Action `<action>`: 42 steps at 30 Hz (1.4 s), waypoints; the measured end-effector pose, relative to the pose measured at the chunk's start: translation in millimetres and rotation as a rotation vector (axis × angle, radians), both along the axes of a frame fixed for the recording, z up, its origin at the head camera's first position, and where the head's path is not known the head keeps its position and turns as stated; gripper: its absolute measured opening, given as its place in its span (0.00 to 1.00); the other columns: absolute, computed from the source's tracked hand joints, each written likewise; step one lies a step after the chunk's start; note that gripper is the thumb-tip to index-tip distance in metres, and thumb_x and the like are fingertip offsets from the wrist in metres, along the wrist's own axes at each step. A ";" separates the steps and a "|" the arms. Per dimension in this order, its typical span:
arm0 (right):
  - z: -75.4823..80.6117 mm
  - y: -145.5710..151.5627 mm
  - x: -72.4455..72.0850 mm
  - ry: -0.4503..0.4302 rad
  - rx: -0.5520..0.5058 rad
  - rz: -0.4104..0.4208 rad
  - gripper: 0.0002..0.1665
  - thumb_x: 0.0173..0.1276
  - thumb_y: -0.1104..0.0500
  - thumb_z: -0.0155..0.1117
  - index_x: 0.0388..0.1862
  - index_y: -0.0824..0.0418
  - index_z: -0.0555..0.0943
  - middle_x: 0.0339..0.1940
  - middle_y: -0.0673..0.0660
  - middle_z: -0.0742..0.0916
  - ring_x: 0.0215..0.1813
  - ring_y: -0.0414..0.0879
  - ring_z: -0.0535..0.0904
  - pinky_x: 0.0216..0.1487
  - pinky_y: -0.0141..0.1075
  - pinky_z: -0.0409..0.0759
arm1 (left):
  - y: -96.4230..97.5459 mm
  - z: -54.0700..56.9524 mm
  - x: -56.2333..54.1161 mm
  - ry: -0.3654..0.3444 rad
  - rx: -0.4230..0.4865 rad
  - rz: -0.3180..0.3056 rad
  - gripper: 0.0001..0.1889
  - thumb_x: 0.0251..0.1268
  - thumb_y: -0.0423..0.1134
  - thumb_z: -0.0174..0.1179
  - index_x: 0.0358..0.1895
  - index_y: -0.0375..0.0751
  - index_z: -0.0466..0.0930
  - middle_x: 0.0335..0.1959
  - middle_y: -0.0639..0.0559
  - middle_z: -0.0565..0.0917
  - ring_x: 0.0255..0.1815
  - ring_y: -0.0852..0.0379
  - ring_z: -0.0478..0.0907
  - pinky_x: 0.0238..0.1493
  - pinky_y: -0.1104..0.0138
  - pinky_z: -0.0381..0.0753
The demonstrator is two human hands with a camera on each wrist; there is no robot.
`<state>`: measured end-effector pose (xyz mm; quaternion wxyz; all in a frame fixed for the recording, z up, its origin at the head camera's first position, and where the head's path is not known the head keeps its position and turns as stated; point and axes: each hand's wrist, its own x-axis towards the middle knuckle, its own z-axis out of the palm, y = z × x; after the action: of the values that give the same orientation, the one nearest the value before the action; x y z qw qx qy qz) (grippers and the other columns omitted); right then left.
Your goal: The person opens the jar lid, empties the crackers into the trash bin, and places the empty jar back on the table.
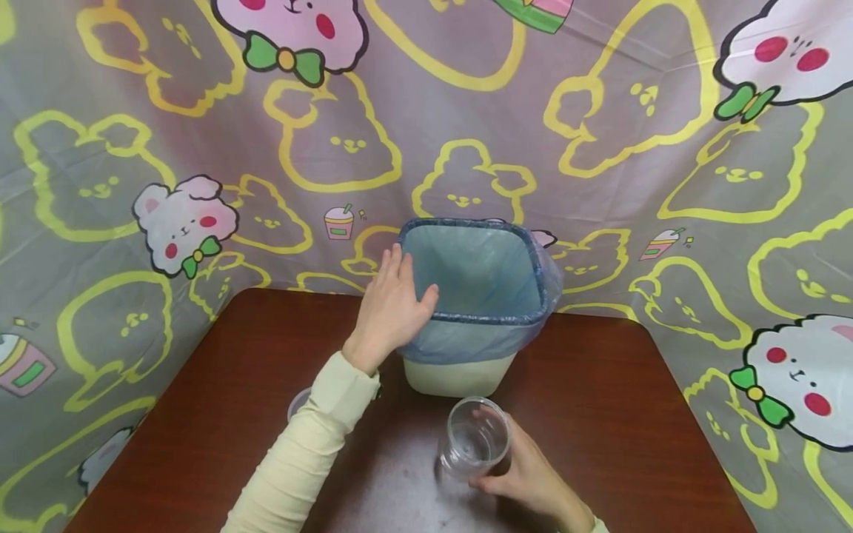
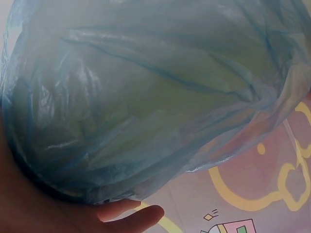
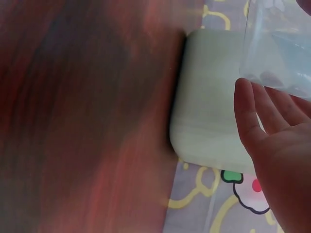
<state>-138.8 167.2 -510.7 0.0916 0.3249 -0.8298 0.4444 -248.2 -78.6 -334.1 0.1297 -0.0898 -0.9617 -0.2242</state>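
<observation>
A pale trash bin [image 1: 453,376] lined with a translucent blue bag [image 1: 466,344] stands on the table. Against the left side of its rim rests my left hand [image 1: 393,303], fingers extended and thumb spread over the opening. The left wrist view shows that hand's fingertips [image 2: 141,221] beside the wrinkled bag [image 2: 146,97]. My right hand [image 1: 529,470] grips a clear plastic cup [image 1: 474,444] by its side, mouth up, in front of the bin. In the right wrist view, fingers [image 3: 245,97] curl round the cup [image 3: 286,53], the pale bin wall [image 3: 214,97] behind it.
On the dark reddish table [image 1: 600,414], a clear round lid-like item [image 1: 298,403] lies partly hidden behind my left sleeve [image 1: 300,444]. Cartoon-printed cloth [image 1: 346,133] hangs at the back and both sides, close behind the bin.
</observation>
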 end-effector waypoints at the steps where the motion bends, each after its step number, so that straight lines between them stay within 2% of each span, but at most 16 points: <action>1: -0.9 -0.5 0.4 -0.002 0.003 -0.001 0.56 0.43 0.51 0.83 0.70 0.59 0.64 0.60 0.56 0.80 0.58 0.49 0.78 0.62 0.26 0.69 | -0.1 -0.1 -0.1 0.000 0.002 -0.002 0.40 0.69 0.58 0.44 0.74 0.31 0.54 0.79 0.38 0.46 0.80 0.43 0.43 0.73 0.47 0.57; 8: -10.0 -2.1 -0.2 0.016 0.023 0.017 0.56 0.42 0.51 0.83 0.70 0.59 0.65 0.59 0.58 0.80 0.58 0.49 0.78 0.62 0.27 0.69 | -0.4 -0.6 -0.2 0.004 0.009 -0.006 0.40 0.69 0.58 0.45 0.74 0.31 0.54 0.79 0.38 0.46 0.80 0.43 0.43 0.73 0.47 0.56; 15: -12.4 -2.0 0.9 0.014 0.057 -0.018 0.57 0.37 0.52 0.84 0.69 0.56 0.67 0.56 0.52 0.82 0.54 0.46 0.80 0.57 0.32 0.75 | -0.8 -1.0 -0.2 0.001 0.009 -0.007 0.40 0.69 0.58 0.45 0.74 0.31 0.54 0.79 0.38 0.46 0.80 0.43 0.42 0.73 0.46 0.56; 24: -22.4 -2.4 2.8 -0.050 0.128 -0.015 0.57 0.34 0.54 0.84 0.68 0.52 0.68 0.55 0.48 0.82 0.54 0.40 0.79 0.58 0.31 0.75 | -1.3 -0.8 -0.2 0.006 0.016 -0.013 0.39 0.69 0.58 0.45 0.73 0.31 0.56 0.79 0.38 0.47 0.80 0.42 0.43 0.73 0.45 0.57; 31: -26.5 -5.3 7.0 -0.094 0.116 -0.002 0.52 0.36 0.52 0.84 0.64 0.52 0.71 0.52 0.46 0.82 0.51 0.41 0.79 0.54 0.32 0.76 | -1.3 -0.3 0.2 -0.011 0.016 -0.016 0.39 0.69 0.58 0.44 0.73 0.31 0.56 0.79 0.38 0.46 0.80 0.43 0.41 0.73 0.46 0.56; 42: -31.1 -8.2 10.0 -0.118 0.145 0.005 0.54 0.33 0.50 0.85 0.64 0.52 0.71 0.54 0.45 0.81 0.53 0.41 0.79 0.55 0.34 0.77 | -1.7 -1.2 0.1 -0.008 0.015 -0.014 0.39 0.69 0.59 0.44 0.73 0.32 0.58 0.79 0.38 0.46 0.80 0.44 0.41 0.73 0.46 0.56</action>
<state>-128.8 159.0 -541.8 0.0179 0.3059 -0.8629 0.4018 -248.1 -80.3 -335.3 0.1252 -0.0945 -0.9599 -0.2326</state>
